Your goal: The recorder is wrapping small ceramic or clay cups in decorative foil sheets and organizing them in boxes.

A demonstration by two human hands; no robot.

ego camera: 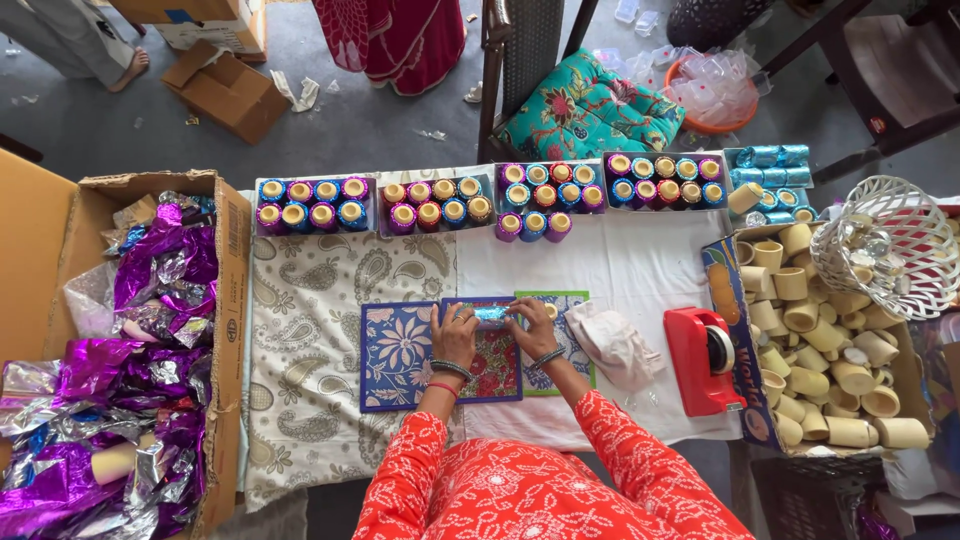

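Both my hands meet over a small roll wrapped in shiny blue foil (491, 315), held above three patterned square mats (400, 355). My left hand (455, 335) grips its left end and my right hand (533, 325) grips its right end. Bangles circle both wrists, and my sleeves are red with white dots. Beyond the mats, several shallow trays (437, 204) hold rows of foil-wrapped rolls in purple, blue and pink.
A red tape dispenser (703, 360) and a crumpled pale cloth (613, 343) lie right of the mats. A box of bare cardboard rolls (830, 370) and a white wire basket (888, 245) stand at right. At left is a carton of purple foil (150, 300).
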